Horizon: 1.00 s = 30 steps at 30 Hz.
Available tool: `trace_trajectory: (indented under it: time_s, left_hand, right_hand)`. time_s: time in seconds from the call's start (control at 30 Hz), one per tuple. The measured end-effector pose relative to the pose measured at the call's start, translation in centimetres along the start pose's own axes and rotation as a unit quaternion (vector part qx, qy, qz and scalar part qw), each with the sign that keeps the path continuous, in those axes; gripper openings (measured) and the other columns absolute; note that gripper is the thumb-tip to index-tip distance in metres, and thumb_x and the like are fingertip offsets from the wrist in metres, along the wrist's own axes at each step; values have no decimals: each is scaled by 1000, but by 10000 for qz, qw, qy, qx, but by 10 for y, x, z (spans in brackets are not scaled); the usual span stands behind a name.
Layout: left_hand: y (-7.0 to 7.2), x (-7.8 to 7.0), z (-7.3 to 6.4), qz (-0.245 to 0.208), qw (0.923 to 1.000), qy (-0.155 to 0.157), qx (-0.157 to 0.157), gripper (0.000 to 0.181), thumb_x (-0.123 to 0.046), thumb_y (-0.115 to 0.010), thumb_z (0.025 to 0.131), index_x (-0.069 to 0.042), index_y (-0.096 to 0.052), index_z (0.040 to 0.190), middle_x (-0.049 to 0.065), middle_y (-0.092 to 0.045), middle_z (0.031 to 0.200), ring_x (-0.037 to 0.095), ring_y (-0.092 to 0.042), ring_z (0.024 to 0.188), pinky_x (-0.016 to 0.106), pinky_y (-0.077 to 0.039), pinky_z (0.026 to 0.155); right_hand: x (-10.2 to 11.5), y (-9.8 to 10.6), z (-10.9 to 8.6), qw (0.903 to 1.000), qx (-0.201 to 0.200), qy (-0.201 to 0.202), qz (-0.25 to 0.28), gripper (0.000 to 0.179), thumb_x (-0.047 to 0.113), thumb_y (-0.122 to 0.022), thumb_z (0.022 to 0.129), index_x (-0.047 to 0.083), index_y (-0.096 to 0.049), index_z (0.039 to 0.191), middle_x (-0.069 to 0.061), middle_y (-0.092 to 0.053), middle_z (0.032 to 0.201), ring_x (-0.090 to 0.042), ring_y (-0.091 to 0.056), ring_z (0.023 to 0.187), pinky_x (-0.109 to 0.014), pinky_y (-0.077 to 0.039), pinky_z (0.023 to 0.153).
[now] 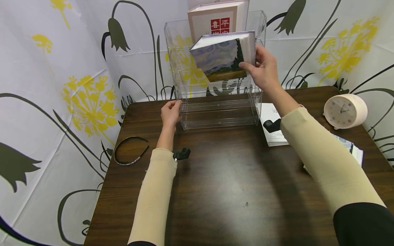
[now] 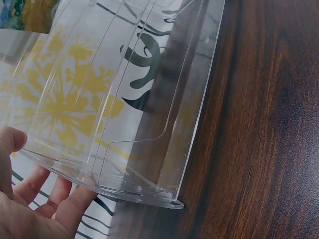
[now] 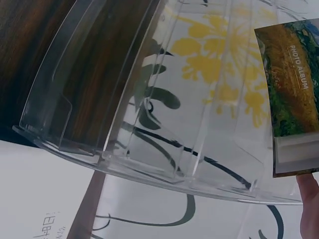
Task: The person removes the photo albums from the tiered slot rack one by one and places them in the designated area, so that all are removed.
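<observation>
My right hand (image 1: 267, 71) grips the spine-side end of a photo album (image 1: 220, 60) with a painted landscape cover, its thumb on the front. The album is tilted, at the upper tiers of a clear acrylic rack (image 1: 182, 118); "PHOTO ALBUM" is readable on its cover (image 3: 294, 74) in the right wrist view. My left hand (image 1: 171, 113) holds the rack's left side edge low down, thumb on one side and fingers (image 2: 75, 204) on the other. Behind the album, a beige album with red Chinese characters (image 1: 212, 22) stands in the top tier.
A white book (image 1: 275, 136) lies right of the rack, partly beneath my right forearm. Farther right are a round cream alarm clock (image 1: 344, 111) and another book (image 1: 357, 153), mostly hidden by the sleeve. A dark headband (image 1: 126, 163) lies at the table's left. A patterned curtain (image 1: 83, 51) hangs behind.
</observation>
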<state>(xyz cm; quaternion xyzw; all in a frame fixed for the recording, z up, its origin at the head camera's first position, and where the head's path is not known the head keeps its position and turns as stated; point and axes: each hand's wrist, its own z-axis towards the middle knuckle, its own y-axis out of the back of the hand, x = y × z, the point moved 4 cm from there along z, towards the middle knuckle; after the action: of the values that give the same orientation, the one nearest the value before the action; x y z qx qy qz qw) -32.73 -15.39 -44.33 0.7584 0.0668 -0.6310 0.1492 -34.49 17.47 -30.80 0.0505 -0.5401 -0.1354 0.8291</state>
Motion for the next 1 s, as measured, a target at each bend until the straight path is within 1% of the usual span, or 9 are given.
trace_trajectory:
  time_s: [0.17, 0.27, 0.33, 0.4, 0.5, 0.67, 0.77, 0.9, 1.0]
  left_hand:
    - [-1, 0, 1, 5, 10000, -10, 20, 31, -35, -64, 93, -11, -68, 113, 0, -57, 100, 21, -56, 93, 45, -54, 83]
    - [0, 0, 1, -1, 10000, -4, 21, 32, -35, -64, 93, -11, -68, 113, 0, -57, 100, 18, -55, 90, 46, -54, 84]
    - [0, 0, 1, -14, 10000, 8, 15, 32, -36, -64, 92, -11, -68, 113, 0, -57, 100, 17, -55, 90, 47, -54, 85]
    - [-1, 0, 1, -12, 10000, 25, 9, 32, -36, -64, 92, -11, -68, 113, 0, -57, 100, 17, -56, 91, 47, -54, 85]
    - [0, 1, 1, -17, 10000, 36, 12, 32, -36, -64, 92, -12, -69, 113, 0, -57, 99, 20, -56, 94, 48, -53, 86]
    - [0, 1, 1, 5, 10000, 18, 49, 32, -37, -64, 93, -12, -69, 113, 1, -57, 101, 24, -56, 99, 48, -53, 87]
    - [0, 0, 1, 51, 10000, 3, 55, 33, -37, -63, 93, -12, -68, 113, 1, -57, 103, 24, -56, 102, 46, -54, 86]
    - [-1, 0, 1, 50, 10000, -17, 71, 33, -36, -63, 93, -11, -68, 114, 2, -58, 105, 25, -56, 104, 46, -54, 87]
    - [-1, 1, 1, 7, 10000, 3, 82, 33, -36, -63, 93, -11, -68, 114, 2, -58, 105, 25, -55, 104, 46, -53, 87]
  right_hand:
    - [19, 10, -13, 9996, -150, 166, 179, 41, 2, -75, 85, 2, -59, 123, -15, -67, 120, -19, -62, 109, -36, -49, 97]
    - [14, 15, -16, 9992, -200, 184, 277, 40, 4, -76, 85, 5, -60, 121, -14, -70, 113, -19, -65, 103, -36, -52, 91]
    - [4, 18, -17, 9993, -205, 137, 272, 41, 6, -77, 85, 7, -61, 122, -13, -70, 111, -19, -66, 101, -36, -53, 89]
    - [-5, 21, -23, 9994, -203, -80, 275, 42, 9, -78, 85, 8, -61, 123, -12, -70, 112, -18, -66, 100, -37, -53, 88]
    - [-12, 26, -36, 9981, -142, -498, 345, 44, 12, -77, 85, 8, -60, 125, -11, -69, 116, -19, -65, 103, -42, -50, 93]
    - [-25, 35, -65, 9889, 62, -1270, 769, 48, 14, -77, 86, 4, -57, 128, -13, -68, 118, -20, -64, 107, -53, -44, 98]
    - [-32, 39, -83, 9833, 260, -1635, 757, 49, 15, -76, 87, 1, -55, 128, -7, -70, 113, -15, -65, 104, -45, -49, 93]
    - [-43, 44, -109, 9785, 578, -1942, 384, 45, 18, -76, 88, -2, -56, 122, 2, -72, 97, -9, -68, 88, -27, -55, 72]
    - [-55, 48, -128, 9697, 990, -2220, 257, 48, 19, -74, 89, -5, -53, 125, 5, -71, 89, -8, -67, 79, -26, -55, 65]
